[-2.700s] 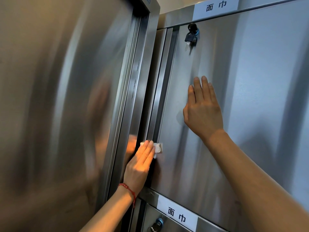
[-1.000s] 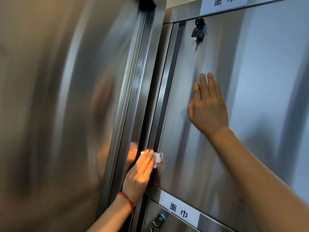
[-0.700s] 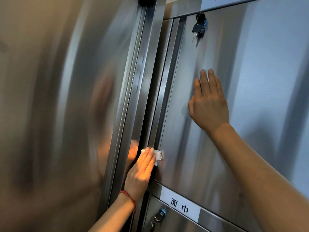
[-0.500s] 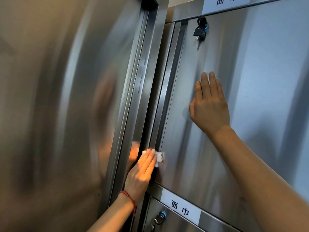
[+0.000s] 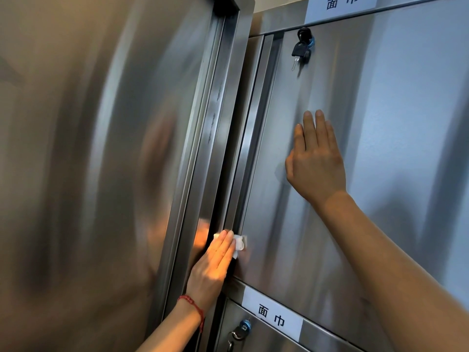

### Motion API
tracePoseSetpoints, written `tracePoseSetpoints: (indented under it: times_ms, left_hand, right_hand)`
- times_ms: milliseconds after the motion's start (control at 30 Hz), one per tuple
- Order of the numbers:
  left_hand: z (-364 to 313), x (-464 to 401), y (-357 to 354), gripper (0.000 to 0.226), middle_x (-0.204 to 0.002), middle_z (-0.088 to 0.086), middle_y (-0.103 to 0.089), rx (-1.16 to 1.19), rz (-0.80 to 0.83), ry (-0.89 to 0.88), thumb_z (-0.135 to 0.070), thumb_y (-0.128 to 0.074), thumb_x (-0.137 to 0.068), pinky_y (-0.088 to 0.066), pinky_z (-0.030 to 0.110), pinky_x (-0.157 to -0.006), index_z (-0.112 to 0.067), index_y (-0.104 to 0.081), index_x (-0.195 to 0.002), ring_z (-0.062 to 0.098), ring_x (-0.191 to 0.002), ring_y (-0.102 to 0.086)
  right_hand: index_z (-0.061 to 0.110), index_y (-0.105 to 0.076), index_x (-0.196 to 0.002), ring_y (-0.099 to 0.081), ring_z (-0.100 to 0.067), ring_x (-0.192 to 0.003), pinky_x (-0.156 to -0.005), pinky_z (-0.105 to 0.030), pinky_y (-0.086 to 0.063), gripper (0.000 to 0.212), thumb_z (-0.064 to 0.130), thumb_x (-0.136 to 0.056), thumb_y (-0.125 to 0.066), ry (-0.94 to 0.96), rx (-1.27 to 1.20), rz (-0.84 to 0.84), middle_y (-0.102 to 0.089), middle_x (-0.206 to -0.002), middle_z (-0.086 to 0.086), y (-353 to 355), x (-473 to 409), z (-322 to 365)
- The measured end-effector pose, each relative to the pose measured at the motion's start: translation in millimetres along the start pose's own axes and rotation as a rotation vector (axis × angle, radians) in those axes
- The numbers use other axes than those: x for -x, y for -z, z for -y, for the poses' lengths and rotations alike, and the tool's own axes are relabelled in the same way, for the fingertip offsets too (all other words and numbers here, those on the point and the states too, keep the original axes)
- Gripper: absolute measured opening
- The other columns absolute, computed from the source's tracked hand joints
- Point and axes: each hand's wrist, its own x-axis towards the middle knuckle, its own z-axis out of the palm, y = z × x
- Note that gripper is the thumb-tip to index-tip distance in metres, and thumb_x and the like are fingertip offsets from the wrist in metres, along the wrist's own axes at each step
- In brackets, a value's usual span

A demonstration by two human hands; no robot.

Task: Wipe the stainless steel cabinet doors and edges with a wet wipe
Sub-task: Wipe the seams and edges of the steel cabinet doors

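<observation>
While the right hand (image 5: 316,163) is laid flat with straight fingers against the cabinet door (image 5: 380,148), its left edge is being wiped: the wet wipe (image 5: 238,243) is pressed there under the straight fingers of the left hand (image 5: 213,265), low at centre frame. That edge runs tall, leaning toward the upper right. A long stroke up along it is probably called for next.

The left hand (image 5: 212,269) is held edge-on with fingers straight and together, pointing upward, and a small crumpled white wet wipe (image 5: 238,243) is pressed beneath the fingertips (a red beaded string is worn at the wrist). The right hand (image 5: 316,162) is laid flat, fingers extended upward, the bare forearm stretched out from the lower right.
</observation>
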Motion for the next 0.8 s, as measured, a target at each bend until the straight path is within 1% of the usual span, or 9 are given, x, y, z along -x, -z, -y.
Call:
tracePoseSetpoints:
  times_ms: [167, 233, 300, 367, 533, 667, 800]
  left_hand:
    - [-3.4, 7.7, -0.6, 0.039, -0.125, 0.019, -0.055, -0.017, 0.033, 0.028, -0.003, -0.026, -0.099, -0.032, 0.028, -0.108, 0.008, -0.061, -0.112, 0.030, -0.118, -0.051]
    - [-4.3, 12.8, 0.3, 0.042, -0.126, 0.018, -0.053, -0.009, 0.046, 0.026, -0.004, -0.023, -0.101, -0.034, 0.029, -0.107, 0.008, -0.061, -0.112, 0.030, -0.118, -0.051]
    - [-2.9, 12.5, 1.0, 0.045, -0.124, 0.018, -0.055, 0.004, 0.047, 0.009, -0.007, -0.021, -0.103, -0.042, 0.033, -0.101, 0.008, -0.062, -0.111, 0.030, -0.117, -0.054]
    - [-0.5, 8.1, 0.9, 0.042, -0.122, 0.018, -0.057, 0.008, 0.036, -0.005, -0.007, -0.024, -0.102, -0.045, 0.035, -0.099, 0.008, -0.063, -0.110, 0.030, -0.116, -0.055]
    - [-2.2, 5.9, -0.2, 0.039, -0.123, 0.018, -0.057, 0.002, 0.023, 0.019, -0.004, -0.026, -0.100, -0.038, 0.033, -0.105, 0.008, -0.061, -0.112, 0.029, -0.118, -0.053]
    - [-7.5, 20.0, 1.7, 0.045, -0.125, 0.017, -0.055, 0.008, 0.061, 0.052, -0.005, -0.017, -0.103, -0.033, 0.030, -0.108, 0.007, -0.059, -0.114, 0.028, -0.120, -0.052]
    - [-6.6, 22.0, 2.4, 0.045, -0.123, 0.018, -0.056, -0.002, 0.083, 0.049, -0.006, -0.019, -0.103, -0.034, 0.030, -0.107, 0.007, -0.061, -0.112, 0.030, -0.116, -0.055]
  right_hand:
    - [-0.010, -0.036, -0.138, -0.022, -0.046, -0.137, -0.115, -0.050, -0.015, 0.057, 0.021, -0.091, -0.024, -0.003, -0.013, 0.004, -0.029, -0.145, -0.031, 0.1, 0.0, 0.0]
    - [-0.010, -0.036, -0.138, -0.022, -0.046, -0.137, -0.115, -0.049, -0.015, 0.056, 0.021, -0.091, -0.025, -0.004, -0.010, 0.002, -0.029, -0.146, -0.031, -0.1, 0.1, 0.0]
    - [-0.010, -0.036, -0.138, -0.022, -0.046, -0.137, -0.114, -0.049, -0.015, 0.055, 0.020, -0.092, -0.027, -0.003, -0.006, -0.002, -0.029, -0.145, -0.031, -0.6, -0.2, 0.1]
    - [-0.010, -0.037, -0.137, -0.024, -0.047, -0.136, -0.114, -0.050, -0.016, 0.055, 0.020, -0.092, -0.027, 0.001, -0.005, -0.008, -0.030, -0.145, -0.031, -1.3, -0.2, 0.1]
    - [-0.011, -0.039, -0.135, -0.025, -0.047, -0.135, -0.113, -0.050, -0.016, 0.057, 0.021, -0.091, -0.024, -0.002, -0.007, -0.018, -0.032, -0.143, -0.032, -1.0, 0.2, 0.5]
    - [-0.010, -0.036, -0.137, -0.022, -0.046, -0.137, -0.115, -0.049, -0.014, 0.059, 0.023, -0.091, -0.021, -0.004, -0.005, 0.008, -0.029, -0.145, -0.031, -0.3, 0.6, 0.4]
    - [-0.010, -0.036, -0.138, -0.022, -0.046, -0.137, -0.114, -0.048, -0.013, 0.057, 0.022, -0.092, -0.024, 0.001, 0.009, 0.005, -0.029, -0.146, -0.031, 0.2, 0.4, 0.2]
